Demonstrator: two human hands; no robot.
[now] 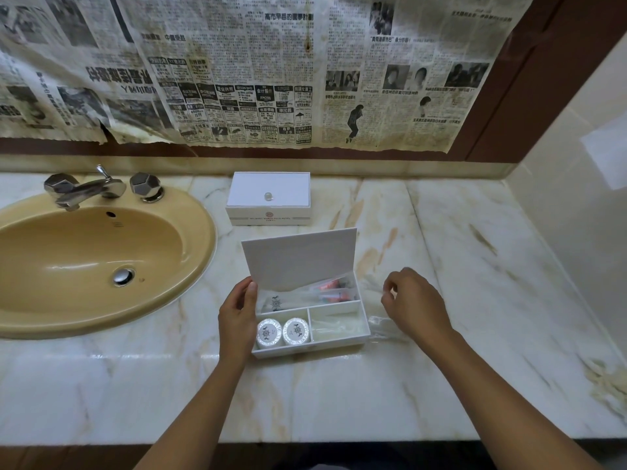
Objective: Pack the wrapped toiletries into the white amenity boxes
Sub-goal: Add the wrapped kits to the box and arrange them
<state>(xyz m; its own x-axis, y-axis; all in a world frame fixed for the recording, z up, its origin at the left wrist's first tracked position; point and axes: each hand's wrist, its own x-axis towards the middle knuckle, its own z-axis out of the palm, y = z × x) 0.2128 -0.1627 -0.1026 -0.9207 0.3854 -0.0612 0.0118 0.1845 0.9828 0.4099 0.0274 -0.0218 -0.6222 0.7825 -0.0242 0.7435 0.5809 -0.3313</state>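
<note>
We're gripping the open box's (339,340) lid (298,256) with our left hand (237,317). Our right hand (415,305) is hovering loosely curled just right of it, seemingly holding nothing.

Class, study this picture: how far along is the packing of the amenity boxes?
Done: the rear box is closed; the open box already holds two round wrapped soaps and orange-capped packets. In hand: the left hand holds its lid up; the right hand hovers beside it. Left: a clear-wrapped item on the counter.
</note>
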